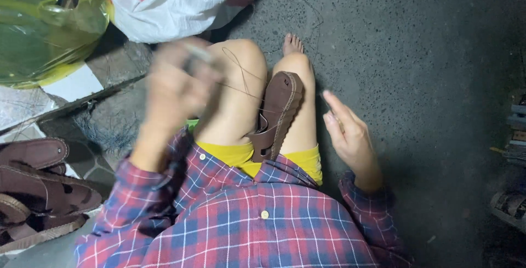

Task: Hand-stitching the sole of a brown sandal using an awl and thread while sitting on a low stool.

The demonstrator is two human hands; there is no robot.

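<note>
Nearest to you, your plaid shirt [257, 229] fills the lower frame, with yellow shorts [246, 158] just beyond it. The brown sandal [276, 114] stands wedged on edge between your knees, sole toward your right leg, and serves as the landmark here. To its right, your right hand [348, 131] hovers beside the knee, fingers spread apart and holding nothing. To the sandal's left and slightly beyond, your left hand [175, 84] is raised and blurred; it appears closed around a slender tool, though the grip cannot be told for certain. A thin thread [241, 73] runs from that hand across the left knee to the sandal. Far left of the sandal lie more brown sandals [38, 191]. Beyond it, at upper left, sit a yellow plastic bag [49, 27] and a white bag [170, 2].
</note>
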